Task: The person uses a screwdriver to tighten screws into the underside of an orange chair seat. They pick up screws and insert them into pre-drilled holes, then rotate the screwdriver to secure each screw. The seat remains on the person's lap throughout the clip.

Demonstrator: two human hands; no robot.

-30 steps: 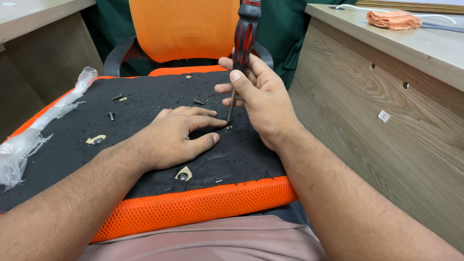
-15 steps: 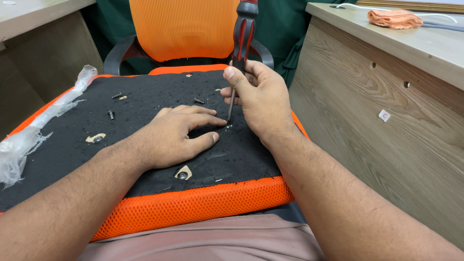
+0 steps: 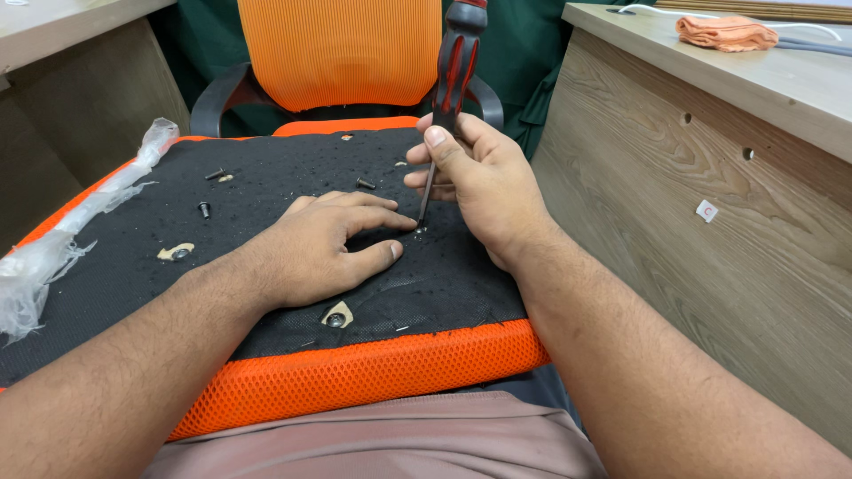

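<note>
An upturned orange chair seat [image 3: 373, 372] with a black fabric underside [image 3: 266, 191] lies across my lap. My right hand [image 3: 484, 182] grips a screwdriver [image 3: 454, 62] with a red and black handle, held upright with its tip on a small screw [image 3: 419, 230] in the fabric. My left hand [image 3: 324, 248] lies flat on the black underside, fingers spread, its fingertips right beside that screw. Two exposed mounting holes [image 3: 337, 316] with torn fabric show near my left hand.
Loose black screws [image 3: 205, 209] lie on the fabric at the far left and middle. A clear plastic wrap [image 3: 53, 257] hangs off the left edge. An orange mesh chair [image 3: 342, 58] stands behind. A wooden desk [image 3: 710, 160] with an orange cloth [image 3: 726, 32] is at right.
My right hand has shifted its fingers on the screwdriver handle, with the tool staying upright on the screw. My left hand has stayed in place.
</note>
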